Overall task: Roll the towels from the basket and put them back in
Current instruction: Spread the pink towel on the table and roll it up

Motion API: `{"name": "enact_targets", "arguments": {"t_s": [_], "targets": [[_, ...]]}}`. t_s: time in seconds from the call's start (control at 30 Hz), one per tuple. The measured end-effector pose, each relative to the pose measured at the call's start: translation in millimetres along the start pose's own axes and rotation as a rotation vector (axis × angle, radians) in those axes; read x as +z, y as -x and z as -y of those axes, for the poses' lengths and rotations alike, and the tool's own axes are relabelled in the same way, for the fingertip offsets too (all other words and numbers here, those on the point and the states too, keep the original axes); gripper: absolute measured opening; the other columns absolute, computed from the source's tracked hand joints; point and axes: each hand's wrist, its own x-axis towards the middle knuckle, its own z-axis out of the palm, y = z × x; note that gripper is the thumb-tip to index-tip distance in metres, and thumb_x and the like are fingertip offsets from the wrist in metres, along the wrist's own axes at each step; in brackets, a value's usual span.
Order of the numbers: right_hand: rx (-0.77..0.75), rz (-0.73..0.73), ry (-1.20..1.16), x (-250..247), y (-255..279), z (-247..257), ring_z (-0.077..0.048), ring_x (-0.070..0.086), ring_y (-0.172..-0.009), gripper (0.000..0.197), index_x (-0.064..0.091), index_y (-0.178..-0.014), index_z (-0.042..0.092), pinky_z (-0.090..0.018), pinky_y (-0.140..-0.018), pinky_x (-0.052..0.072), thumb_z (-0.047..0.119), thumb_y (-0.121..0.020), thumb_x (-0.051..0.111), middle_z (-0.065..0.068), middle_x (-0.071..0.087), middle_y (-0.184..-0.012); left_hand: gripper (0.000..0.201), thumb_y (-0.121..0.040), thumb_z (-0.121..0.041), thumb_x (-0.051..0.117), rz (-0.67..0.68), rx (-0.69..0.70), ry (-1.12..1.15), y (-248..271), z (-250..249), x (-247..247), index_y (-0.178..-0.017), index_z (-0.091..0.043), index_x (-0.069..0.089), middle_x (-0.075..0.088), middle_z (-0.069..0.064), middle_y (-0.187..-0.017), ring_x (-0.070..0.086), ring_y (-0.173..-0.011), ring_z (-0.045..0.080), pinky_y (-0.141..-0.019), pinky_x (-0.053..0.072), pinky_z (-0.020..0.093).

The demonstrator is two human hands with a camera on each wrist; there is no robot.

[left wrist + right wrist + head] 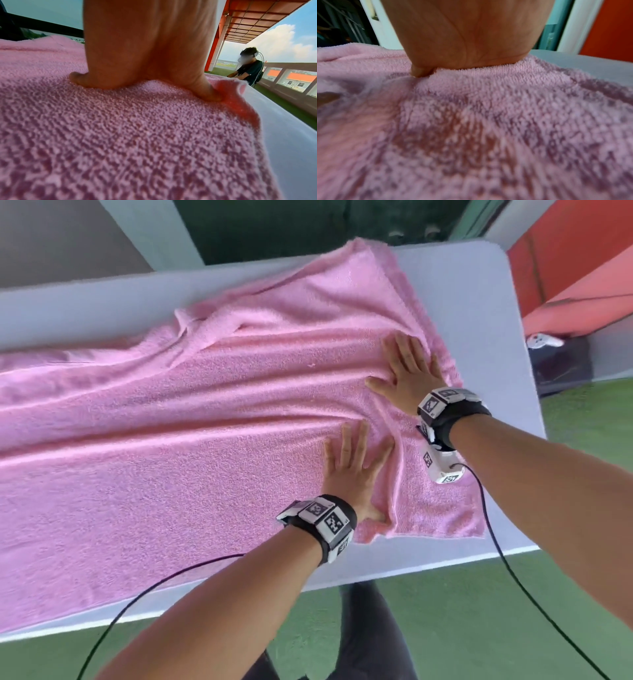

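Observation:
A large pink towel lies spread lengthwise over the white table, wrinkled along its far side. My left hand presses flat on it near its right end, fingers straight and spread. My right hand lies flat on the towel a little farther away, close to the right edge. In the left wrist view the left hand sits palm down on the pink towel. The right wrist view shows the right hand pressed on the pink towel. No basket is in view.
The table's right end and near edge are bare, with green floor below. An orange wall stands at the right. Black cables run from both wrists. Another person stands beyond the table.

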Motion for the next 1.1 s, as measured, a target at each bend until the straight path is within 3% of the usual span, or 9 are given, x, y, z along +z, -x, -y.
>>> {"name": "enact_targets", "arguments": {"t_s": [0.13, 0.2, 0.3, 0.37, 0.47, 0.63, 0.77, 0.9, 1.1], "targets": [[0.13, 0.023, -0.021, -4, 24, -76, -0.019, -0.022, -0.143, 0.081, -0.023, -0.146, 0.039, -0.052, -0.116, -0.01, 0.077, -0.085, 0.016, 0.011, -0.029, -0.154, 0.142, -0.052, -0.061, 0.082, 0.095, 0.087, 0.048, -31, -59, -1, -0.146, -0.037, -0.023, -0.041, 0.013, -0.145, -0.041, -0.132, 0.033, -0.096, -0.033, 0.052], [0.186, -0.011, -0.054, -4, 35, -95, -0.02, -0.018, -0.145, 0.08, -0.017, -0.149, 0.036, -0.053, -0.113, -0.009, 0.071, -0.09, 0.024, 0.007, -0.024, -0.157, 0.123, -0.063, -0.058, 0.078, 0.14, 0.144, 0.159, -36, -73, -16, -0.151, -0.034, -0.005, -0.033, 0.011, -0.15, -0.031, -0.139, 0.03, -0.1, -0.029, 0.054], [0.224, -0.207, -0.226, -1, 64, -92, -0.027, 0.009, -0.147, 0.073, 0.012, -0.153, 0.021, -0.053, -0.116, 0.004, 0.049, -0.094, 0.045, -0.007, 0.008, -0.16, 0.072, -0.084, -0.039, 0.067, -0.014, 0.124, 0.437, -15, -63, -34, -0.145, -0.021, 0.033, 0.017, 0.012, -0.157, 0.014, -0.145, 0.025, -0.116, 0.003, 0.056], [0.226, -0.367, -0.368, 12, 99, -80, -0.031, 0.036, -0.133, 0.054, 0.041, -0.141, 0.014, -0.047, -0.112, 0.026, 0.033, -0.092, 0.054, -0.014, 0.038, -0.145, 0.044, -0.09, -0.027, 0.061, -0.175, 0.065, 0.51, 18, -40, -35, -0.132, -0.017, 0.05, 0.048, 0.006, -0.14, 0.041, -0.13, 0.02, -0.112, 0.028, 0.039], [0.173, -0.41, -0.476, 44, 164, -60, -0.025, 0.056, -0.102, 0.03, 0.06, -0.12, 0.016, -0.044, -0.094, 0.047, 0.019, -0.09, 0.055, -0.011, 0.056, -0.115, 0.025, -0.092, -0.022, 0.058, -0.283, -0.06, 0.422, 83, 11, -23, -0.116, -0.015, 0.061, 0.06, 0.001, -0.119, 0.051, -0.111, 0.014, -0.093, 0.029, 0.022], [0.153, -0.342, -0.436, 119, 260, -62, -0.02, 0.059, -0.089, 0.021, 0.062, -0.105, 0.01, -0.044, -0.085, 0.054, 0.004, -0.086, 0.06, -0.009, 0.062, -0.101, 0.026, -0.09, -0.029, 0.062, -0.324, -0.243, 0.247, 187, 99, 15, -0.113, -0.018, 0.061, 0.059, 0.002, -0.111, 0.043, -0.098, 0.01, -0.089, 0.037, 0.03], [0.071, -0.325, -0.379, 141, 290, -73, -0.024, 0.057, -0.104, 0.05, 0.055, -0.127, 0.011, -0.038, -0.095, 0.048, 0.002, -0.081, 0.069, -0.009, 0.06, -0.111, 0.046, -0.087, -0.028, 0.066, -0.197, -0.289, 0.175, 240, 131, 40, -0.131, -0.023, 0.052, 0.053, 0.004, -0.133, 0.042, -0.123, 0.019, -0.104, 0.037, 0.038], [0.017, -0.339, -0.405, 134, 286, -76, -0.021, 0.061, -0.095, 0.041, 0.06, -0.122, 0.009, -0.035, -0.09, 0.051, 0.004, -0.083, 0.068, -0.008, 0.064, -0.103, 0.046, -0.088, -0.01, 0.064, -0.288, -0.31, 0.196, 249, 129, 49, -0.132, -0.019, 0.054, 0.055, 0.006, -0.134, 0.045, -0.126, 0.023, -0.107, 0.037, 0.041], [-0.066, -0.395, -0.28, 129, 278, -86, -0.023, 0.064, -0.08, 0.017, 0.069, -0.098, 0.006, -0.035, -0.077, 0.055, 0.001, -0.082, 0.068, -0.009, 0.068, -0.091, 0.023, -0.091, -0.003, 0.056, -0.405, -0.344, 0.202, 235, 116, 47, -0.112, -0.006, 0.066, 0.067, 0.01, -0.108, 0.06, -0.099, 0.022, -0.088, 0.049, 0.034]]}}
